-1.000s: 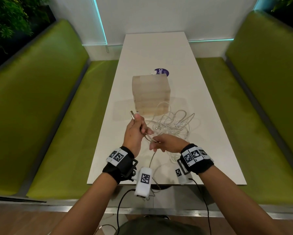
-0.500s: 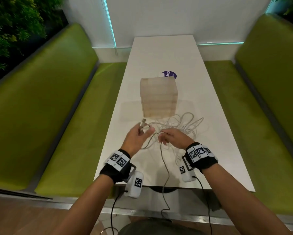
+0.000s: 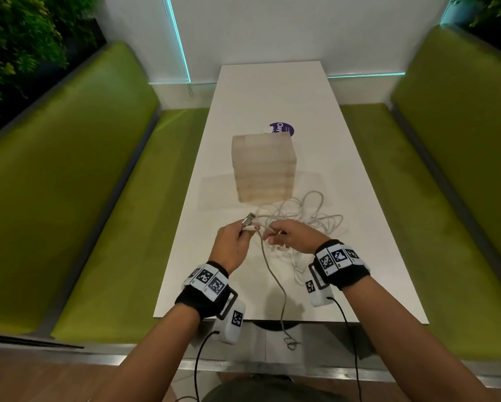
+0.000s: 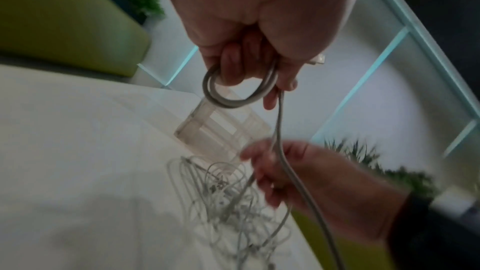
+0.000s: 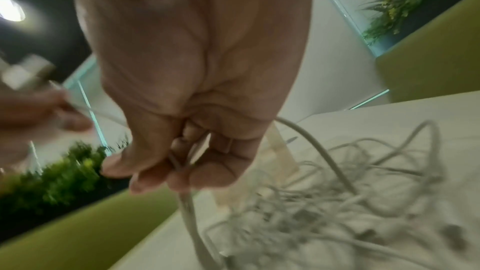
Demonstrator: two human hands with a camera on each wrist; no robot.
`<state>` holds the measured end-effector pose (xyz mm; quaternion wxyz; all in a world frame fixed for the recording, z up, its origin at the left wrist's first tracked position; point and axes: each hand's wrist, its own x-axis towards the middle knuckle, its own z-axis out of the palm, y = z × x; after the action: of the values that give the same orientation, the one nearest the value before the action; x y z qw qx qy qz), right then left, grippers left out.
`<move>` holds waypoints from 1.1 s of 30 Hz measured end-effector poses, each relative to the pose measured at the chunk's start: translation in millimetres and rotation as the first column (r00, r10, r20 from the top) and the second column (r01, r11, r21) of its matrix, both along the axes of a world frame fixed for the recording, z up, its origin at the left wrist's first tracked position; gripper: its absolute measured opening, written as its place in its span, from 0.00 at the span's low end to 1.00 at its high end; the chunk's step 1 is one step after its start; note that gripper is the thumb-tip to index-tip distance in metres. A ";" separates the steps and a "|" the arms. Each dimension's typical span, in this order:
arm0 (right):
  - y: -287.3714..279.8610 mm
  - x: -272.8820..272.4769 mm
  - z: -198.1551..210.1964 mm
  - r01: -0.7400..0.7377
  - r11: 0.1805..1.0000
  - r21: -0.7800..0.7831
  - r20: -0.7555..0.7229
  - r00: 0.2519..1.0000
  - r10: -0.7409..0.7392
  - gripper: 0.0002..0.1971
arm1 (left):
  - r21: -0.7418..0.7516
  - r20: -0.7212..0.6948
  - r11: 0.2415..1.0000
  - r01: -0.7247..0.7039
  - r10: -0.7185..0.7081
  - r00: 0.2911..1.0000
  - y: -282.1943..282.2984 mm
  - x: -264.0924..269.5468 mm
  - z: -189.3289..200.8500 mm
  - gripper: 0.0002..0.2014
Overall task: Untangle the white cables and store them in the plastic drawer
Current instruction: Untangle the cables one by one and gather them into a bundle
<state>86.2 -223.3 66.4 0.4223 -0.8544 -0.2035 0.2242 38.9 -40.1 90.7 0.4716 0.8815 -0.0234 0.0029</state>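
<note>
Holding one white cable (image 3: 274, 281) between them, both hands hover over the near half of the white worktop (image 3: 275, 91), low in the centre of the head view. The left hand (image 3: 234, 245) has its fingers curled round a small loop of that cable, plain in the left wrist view (image 4: 239, 98), with the metal plug (image 3: 248, 219) sticking up past its knuckles toward the drawer. The right hand (image 3: 295, 237) sits just beside it to the right, fingers and thumb pinching the same cable, as the right wrist view (image 5: 182, 163) shows. Below the two hands the cable's free length drops toward the bottom of the frame and hangs past the near edge of the worktop.

Just above and right of the right hand lies the tangle of white cables (image 3: 307, 216), a loose heap of loops resting on the worktop and touching the foot of the plastic drawer (image 3: 263, 166). This translucent drawer unit stands upright at mid-frame, its drawers shut as far as the view shows. Behind it, a round purple sticker (image 3: 284, 129) peeks out on the worktop. Green benches (image 3: 78, 204) flank both sides.
</note>
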 end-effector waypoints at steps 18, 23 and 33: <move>-2.9 9.1 -20.7 0.077 0.986 -0.147 0.311 0.950 -0.027 0.13 | 0.112 -0.160 0.992 0.056 -0.037 0.986 -2.0 -0.9 37.3 0.16; 7.8 4.3 -1.8 0.075 0.982 -0.172 0.357 0.934 -0.009 0.09 | 0.182 -0.215 0.969 0.167 -0.126 0.968 -24.1 -0.9 12.3 0.07; -2.8 8.7 -21.9 0.209 0.935 -0.287 0.316 0.942 -0.113 0.13 | 0.110 -0.019 0.993 0.044 -0.042 0.999 -23.5 -4.0 32.3 0.08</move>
<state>94.8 -226.1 44.5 0.2621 -0.9485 -0.1541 0.0886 34.9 -63.5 123.0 0.4220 0.9056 -0.0384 -0.0160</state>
